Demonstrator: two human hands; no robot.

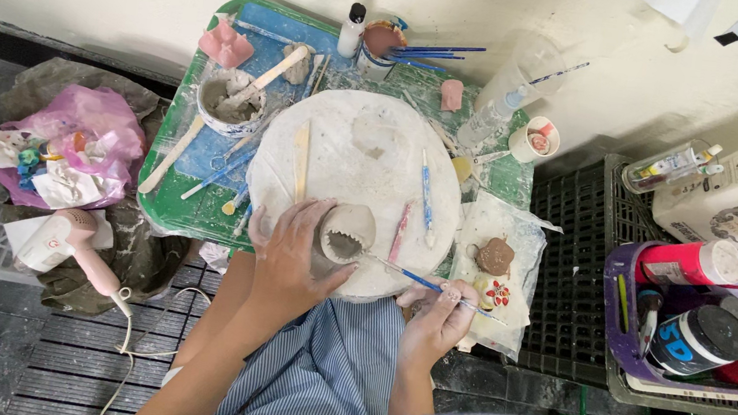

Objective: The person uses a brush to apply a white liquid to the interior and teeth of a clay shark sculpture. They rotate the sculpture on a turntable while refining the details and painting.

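My left hand (292, 259) cups a small grey clay pot (346, 233) with a jagged, toothed rim, tilted on the near edge of a round white turntable (366, 156). In my right hand (438, 319) is a thin blue-handled tool (421, 281), held like a pencil, its tip touching the pot's rim on the right side. On the turntable lie a wooden modelling stick (301, 160), a blue tool (426, 194) and a pink tool (401, 230).
A green tray (169, 169) under the turntable carries a bowl of clay slip (230, 99), brushes, a pink clay piece (226, 44) and a spray bottle (499, 109). Painted clay charms (494, 272) lie on plastic at right. A crate of paint bottles (702, 319) stands at right, a pink hairdryer (69, 241) at left.
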